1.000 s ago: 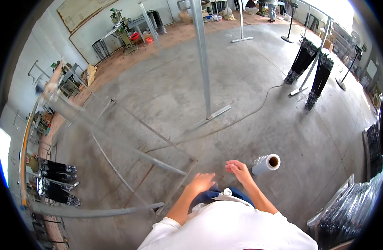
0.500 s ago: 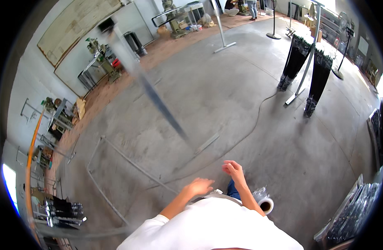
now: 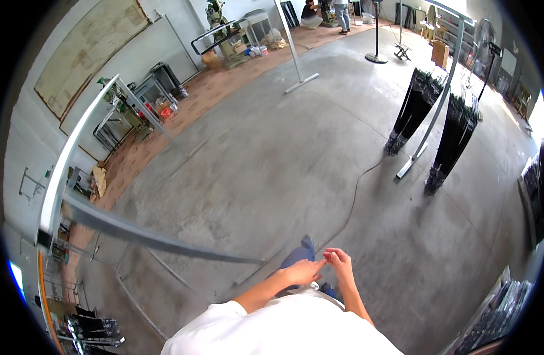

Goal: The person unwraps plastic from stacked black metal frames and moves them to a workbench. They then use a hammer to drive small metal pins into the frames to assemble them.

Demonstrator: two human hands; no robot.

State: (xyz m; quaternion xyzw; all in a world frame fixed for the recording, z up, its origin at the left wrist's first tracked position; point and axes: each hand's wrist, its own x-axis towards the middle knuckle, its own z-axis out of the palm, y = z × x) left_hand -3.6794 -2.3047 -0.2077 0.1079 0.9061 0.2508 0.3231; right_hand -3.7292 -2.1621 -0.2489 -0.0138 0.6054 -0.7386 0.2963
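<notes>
My left hand (image 3: 305,272) is in front of my waist, fingers stretched toward the right. Close beside it is my right hand (image 3: 340,261), its fingers loosely bent and pointing left. The fingertips of the two hands nearly meet; whether they touch is hard to tell. I see nothing held in either hand. Below them are my legs in blue trousers (image 3: 295,255), one foot stepping forward on the grey concrete floor (image 3: 272,160).
A grey metal rack frame (image 3: 159,236) rises close by on the left. Ahead right, bundles of long black strips (image 3: 452,139) hang on another rack (image 3: 429,127). A cable (image 3: 356,195) runs over the floor. Wrapped bundles (image 3: 497,313) lie at lower right. Two people (image 3: 342,15) are far back.
My hands have come closer together. A foot now shows ahead of them. The near rack frame has shifted left in view, and the clear film roll by my right arm is out of sight.
</notes>
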